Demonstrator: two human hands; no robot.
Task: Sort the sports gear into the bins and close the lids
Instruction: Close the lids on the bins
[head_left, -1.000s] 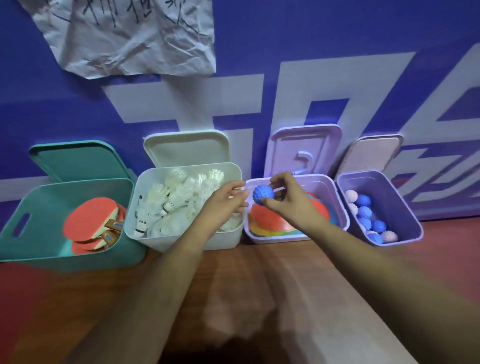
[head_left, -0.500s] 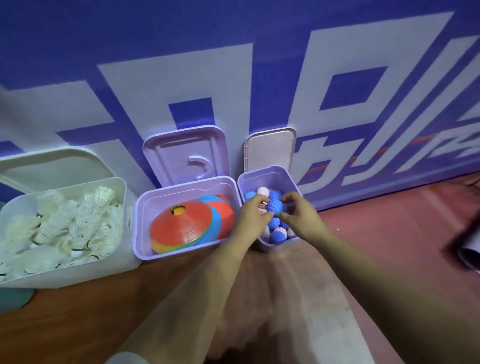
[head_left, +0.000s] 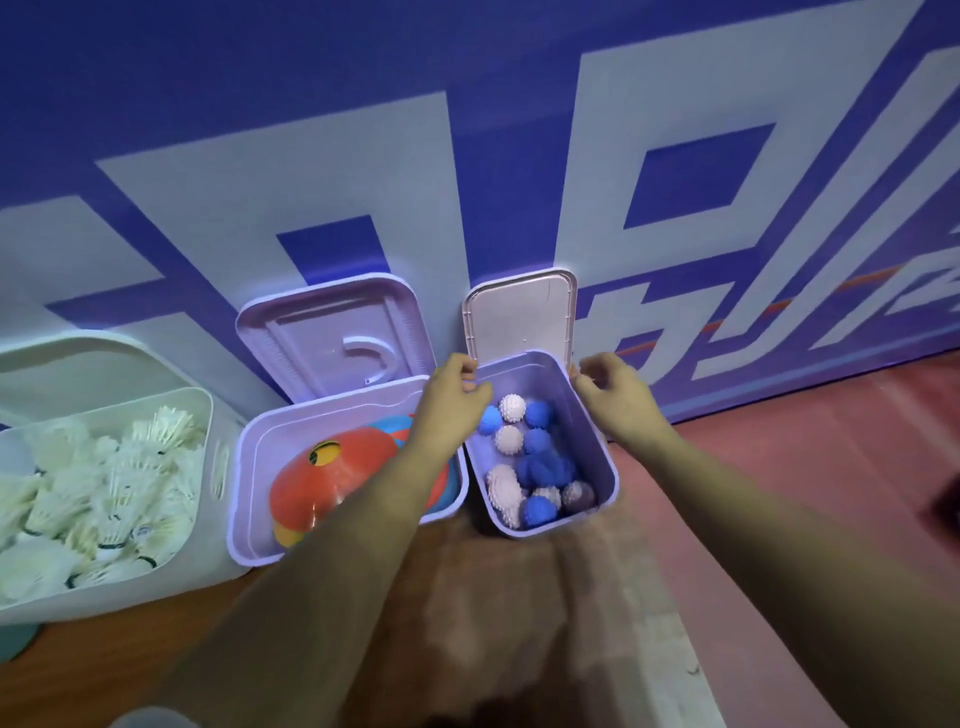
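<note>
The spiky balls (head_left: 540, 470), blue and pale, lay heaped in the small lilac bin (head_left: 550, 527). No ball was in the air or in a hand. Half a second before, both hands had held one blue ball together just over this heap, and a second before, the right hand had carried it above the cone bin. That ball had evidently been let go among the others, so sorting looked finished for this bin and only its lid remained.

The pink lid (head_left: 522, 317) stood open behind the bin, propped against the blue-and-white wall (head_left: 467, 156). The left hand (head_left: 454, 400) had moved to the bin's far left corner and the right hand (head_left: 615, 397) to its far right corner, each at the lid's lower edge. The fingers of both were curled and narrow. Whether they had closed on the lid or the rim, or only hovered at it, could not be told. I judged them to be setting up to swing the lid down.

Just left, touching or nearly so, stood the larger lilac bin (head_left: 241, 467) with its stacked cones (head_left: 332, 478), its lid (head_left: 332, 332) also up. Further left was the white bin (head_left: 205, 410) of shuttlecocks (head_left: 104, 488), uncovered. The view had drawn closer to the ball bin than it was earlier. Red floor (head_left: 779, 467) lay to the right.
</note>
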